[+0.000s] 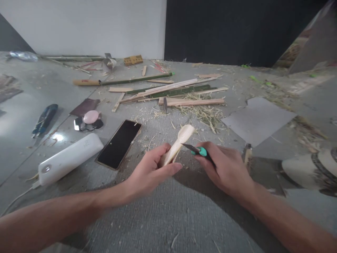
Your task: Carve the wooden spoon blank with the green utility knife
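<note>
Pale wood (184, 133) is clamped in the left hand (155, 163); the right (223, 165) grips a teal-and-black knife (202, 151).

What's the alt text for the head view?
Left hand grips a pale, spoon-shaped wooden piece; right hand holds a black-and-teal craft knife at its edge. Around them: a black rectangular phone, a white oblong power bank, wood strips and shavings.
</note>
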Motion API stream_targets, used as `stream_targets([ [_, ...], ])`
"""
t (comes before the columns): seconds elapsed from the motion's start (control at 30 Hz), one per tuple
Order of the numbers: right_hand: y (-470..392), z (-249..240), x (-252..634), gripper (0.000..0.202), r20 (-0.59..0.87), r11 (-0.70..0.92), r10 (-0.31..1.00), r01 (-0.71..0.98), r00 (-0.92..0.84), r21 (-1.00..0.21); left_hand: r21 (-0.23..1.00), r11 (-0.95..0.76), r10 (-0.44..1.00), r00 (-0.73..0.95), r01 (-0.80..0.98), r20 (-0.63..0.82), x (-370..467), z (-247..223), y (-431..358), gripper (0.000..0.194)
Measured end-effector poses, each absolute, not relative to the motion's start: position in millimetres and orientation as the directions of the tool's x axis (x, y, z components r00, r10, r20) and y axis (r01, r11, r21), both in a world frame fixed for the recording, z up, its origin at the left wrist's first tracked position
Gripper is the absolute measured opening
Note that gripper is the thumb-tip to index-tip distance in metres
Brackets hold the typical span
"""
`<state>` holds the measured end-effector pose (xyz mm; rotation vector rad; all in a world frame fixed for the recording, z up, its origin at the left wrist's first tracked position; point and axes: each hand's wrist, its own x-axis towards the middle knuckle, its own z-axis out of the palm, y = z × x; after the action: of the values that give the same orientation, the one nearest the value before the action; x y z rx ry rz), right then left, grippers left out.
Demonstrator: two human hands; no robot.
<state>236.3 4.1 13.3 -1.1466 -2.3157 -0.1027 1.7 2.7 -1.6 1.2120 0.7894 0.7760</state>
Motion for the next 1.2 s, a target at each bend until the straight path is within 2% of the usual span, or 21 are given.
stream_targets([
  [0.3, 5.1, 16.9, 236.6, 0.025, 0.499, 0.681, 0.689, 0.705, -0.526, -0.197, 0.984, -0.004, 0.866, 0.493, 0.177, -0.085, 3.4, 4.6, 2.0, 0.031],
  [0.53, 2.2, 9.9, 236.6, 0.02, 0.537, 0.681, 0.673, 0.71, -0.509, -0.181, 0.977, 0.009, 0.846, 0.52, 0.211, -0.12, 2.4, 2.8, 2.0, 0.032],
  [0.7, 6.1, 7.8, 236.9, 0.021, 0.498, 0.662, 0.697, 0.73, -0.516, -0.17, 0.987, 0.059, 0.866, 0.483, 0.15, -0.125, 3.1, 1.7, 3.1, 0.034],
  [0.83, 8.0, 9.2, 236.5, 0.033, 0.465, 0.672, 0.714, 0.7, -0.524, -0.242, 0.992, 0.118, 0.852, 0.508, 0.053, -0.128, 1.8, 3.2, 0.4, 0.029],
  [0.93, 8.5, 7.0, 235.4, 0.027, 0.443, 0.659, 0.735, 0.696, -0.513, -0.287, 0.98, 0.185, 0.815, 0.569, -0.075, -0.11, 1.3, 2.9, -2.5, 0.022],
  [1.07, 8.7, 1.8, 230.9, 0.02, 0.391, 0.679, 0.726, 0.68, -0.566, -0.276, 0.945, 0.242, 0.809, 0.583, -0.221, -0.071, 2.7, 1.9, -3.3, 0.016],
  [1.2, 7.8, 1.4, 226.9, 0.02, 0.362, 0.723, 0.688, 0.639, -0.629, -0.264, 0.948, 0.243, 0.824, 0.56, -0.207, -0.089, 1.7, 0.9, -2.8, 0.018],
])
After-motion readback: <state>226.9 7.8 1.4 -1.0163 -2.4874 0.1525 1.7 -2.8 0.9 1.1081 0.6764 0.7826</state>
